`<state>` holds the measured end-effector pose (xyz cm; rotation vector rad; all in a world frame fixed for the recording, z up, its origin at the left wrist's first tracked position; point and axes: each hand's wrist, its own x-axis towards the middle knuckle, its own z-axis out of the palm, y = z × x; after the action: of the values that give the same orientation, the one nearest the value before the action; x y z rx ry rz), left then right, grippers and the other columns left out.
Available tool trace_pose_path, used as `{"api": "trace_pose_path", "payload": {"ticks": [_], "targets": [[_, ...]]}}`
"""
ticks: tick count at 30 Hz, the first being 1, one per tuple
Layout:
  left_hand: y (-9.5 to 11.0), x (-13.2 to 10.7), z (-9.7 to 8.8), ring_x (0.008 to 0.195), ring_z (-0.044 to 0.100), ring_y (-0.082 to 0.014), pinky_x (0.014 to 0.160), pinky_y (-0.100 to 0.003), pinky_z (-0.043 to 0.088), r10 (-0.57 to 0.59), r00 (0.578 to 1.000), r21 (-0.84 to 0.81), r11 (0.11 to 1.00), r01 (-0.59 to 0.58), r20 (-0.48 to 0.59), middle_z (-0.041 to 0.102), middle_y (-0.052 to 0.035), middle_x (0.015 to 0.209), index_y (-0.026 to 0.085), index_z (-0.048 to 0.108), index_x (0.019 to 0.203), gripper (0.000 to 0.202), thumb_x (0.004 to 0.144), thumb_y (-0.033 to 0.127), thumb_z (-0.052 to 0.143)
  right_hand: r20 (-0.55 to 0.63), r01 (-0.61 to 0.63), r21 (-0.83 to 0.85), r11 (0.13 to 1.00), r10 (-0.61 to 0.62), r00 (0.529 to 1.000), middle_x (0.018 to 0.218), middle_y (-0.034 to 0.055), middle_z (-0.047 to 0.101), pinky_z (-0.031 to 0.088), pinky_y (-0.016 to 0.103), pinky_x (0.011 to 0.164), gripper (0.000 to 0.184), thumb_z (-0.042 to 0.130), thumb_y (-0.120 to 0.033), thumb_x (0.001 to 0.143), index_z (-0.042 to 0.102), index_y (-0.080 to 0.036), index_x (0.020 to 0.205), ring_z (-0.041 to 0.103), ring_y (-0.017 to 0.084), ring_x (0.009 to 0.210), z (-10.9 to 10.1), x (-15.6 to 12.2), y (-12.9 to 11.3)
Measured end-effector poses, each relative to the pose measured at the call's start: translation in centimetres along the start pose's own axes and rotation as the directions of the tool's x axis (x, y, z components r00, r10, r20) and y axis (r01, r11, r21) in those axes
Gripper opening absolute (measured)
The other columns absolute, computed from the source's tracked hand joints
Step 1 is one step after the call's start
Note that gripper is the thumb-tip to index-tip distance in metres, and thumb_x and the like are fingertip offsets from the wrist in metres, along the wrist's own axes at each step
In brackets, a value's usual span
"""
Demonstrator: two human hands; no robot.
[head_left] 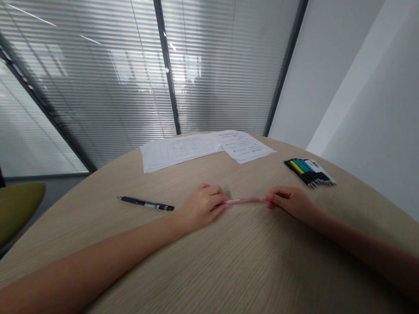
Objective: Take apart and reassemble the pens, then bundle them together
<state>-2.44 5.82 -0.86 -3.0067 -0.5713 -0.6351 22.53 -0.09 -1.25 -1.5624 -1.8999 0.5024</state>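
Two bare forearms (79, 257) reach in from the bottom corners across a rounded wood-grain tabletop (254, 260), and ahead of them the hands sit apart, bridged by a slim pink rod (245, 200). Its long axis runs almost straight across the view, side to side, with the right end tipping only slightly higher than the left. The left hand (200, 207) closes its fingers on the rod's left end, and the right hand (292, 204) pinches the right end between thumb and fingers, so both ends vanish into the grip and only the middle shows. Whether the rod touches the tabletop cannot be told. Beyond the left hand, a black pen (145, 203) lies with its tip pointing away to the left. Past the right hand sits a row of marker pens (309, 172) in black, yellow, green, blue and white. Ahead of both hands, printed papers (202, 148) lie in overlapping sheaves at the table's far edge, before a glass partition with slatted blinds (90, 88). A green chair seat (12, 214) shows left of the left hand.
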Motion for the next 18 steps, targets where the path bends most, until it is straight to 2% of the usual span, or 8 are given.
{"api": "trace_pose_path", "payload": {"ticks": [3, 5, 8, 12, 16, 18], "targets": [[0.02, 0.00, -0.04, 0.072, 0.050, -0.0132, 0.070, -0.027, 0.037, -0.007, 1.000, 0.003, 1.000, 0.007, 0.002, 0.054, -0.0034, 0.076, 0.014, 0.057, 0.082, 0.022, 0.084, 0.023, 0.037, -0.014, 0.061, -0.046, 0.997, -0.061, 0.998, 0.054, 0.0012, 0.061, 0.043, 0.024, 0.053, 0.033, 0.038, -0.035, 0.078, 0.059, -0.018, 0.058, 0.056, 0.013, 0.052, 0.12, -0.02, 0.24], [0.05, 0.05, -0.11, 0.071, 0.050, -0.0132, 0.070, -0.027, 0.037, -0.016, 1.000, 0.010, 1.000, 0.016, -0.001, 0.054, -0.0036, 0.076, 0.014, 0.057, 0.083, 0.022, 0.084, 0.023, 0.037, -0.036, 0.073, 0.017, 0.997, -0.073, 0.997, 0.059, 0.0016, 0.062, 0.044, 0.024, 0.055, 0.030, 0.036, -0.034, 0.079, 0.060, -0.018, 0.072, 0.057, 0.013, 0.054, 0.30, -0.03, 0.40], [0.08, 0.12, -0.17, 0.072, 0.050, -0.0133, 0.070, -0.028, 0.037, -0.026, 1.000, 0.017, 1.000, 0.026, -0.004, 0.054, -0.0040, 0.076, 0.014, 0.057, 0.083, 0.022, 0.084, 0.022, 0.037, -0.063, 0.081, 0.124, 0.989, -0.073, 0.995, 0.069, 0.0031, 0.063, 0.046, 0.024, 0.055, 0.027, 0.046, -0.036, 0.074, 0.055, -0.017, 0.090, 0.058, 0.013, 0.058, 0.57, -0.02, 0.52], [0.03, 0.10, -0.07, 0.071, 0.050, -0.0136, 0.069, -0.028, 0.037, -0.028, 1.000, 0.023, 0.999, 0.028, -0.004, 0.054, -0.0040, 0.075, 0.014, 0.057, 0.083, 0.023, 0.084, 0.023, 0.036, -0.065, 0.117, 0.093, 0.989, -0.112, 0.992, 0.066, 0.0032, 0.061, 0.045, 0.023, 0.055, 0.021, 0.051, -0.036, 0.071, 0.055, -0.017, 0.078, 0.057, 0.013, 0.059, 0.65, 0.03, 0.57], [0.03, 0.07, -0.04, 0.072, 0.050, -0.0136, 0.070, -0.028, 0.037, -0.022, 1.000, 0.017, 1.000, 0.022, 0.002, 0.054, -0.0041, 0.076, 0.014, 0.057, 0.085, 0.023, 0.084, 0.023, 0.036, -0.026, 0.149, -0.036, 0.988, -0.150, 0.988, 0.059, 0.0015, 0.058, 0.042, 0.023, 0.052, 0.022, 0.045, -0.035, 0.076, 0.055, -0.017, 0.070, 0.054, 0.012, 0.055, 0.42, -0.01, 0.62], [0.07, 0.10, -0.09, 0.072, 0.050, -0.0137, 0.070, -0.028, 0.037, -0.024, 1.000, 0.016, 1.000, 0.024, 0.009, 0.054, -0.0041, 0.077, 0.014, 0.057, 0.084, 0.023, 0.084, 0.024, 0.037, -0.017, 0.174, -0.100, 0.980, -0.176, 0.984, 0.056, 0.0011, 0.056, 0.041, 0.023, 0.052, 0.029, 0.039, -0.034, 0.079, 0.052, -0.017, 0.060, 0.052, 0.012, 0.054, 0.32, -0.07, 0.64]]}}
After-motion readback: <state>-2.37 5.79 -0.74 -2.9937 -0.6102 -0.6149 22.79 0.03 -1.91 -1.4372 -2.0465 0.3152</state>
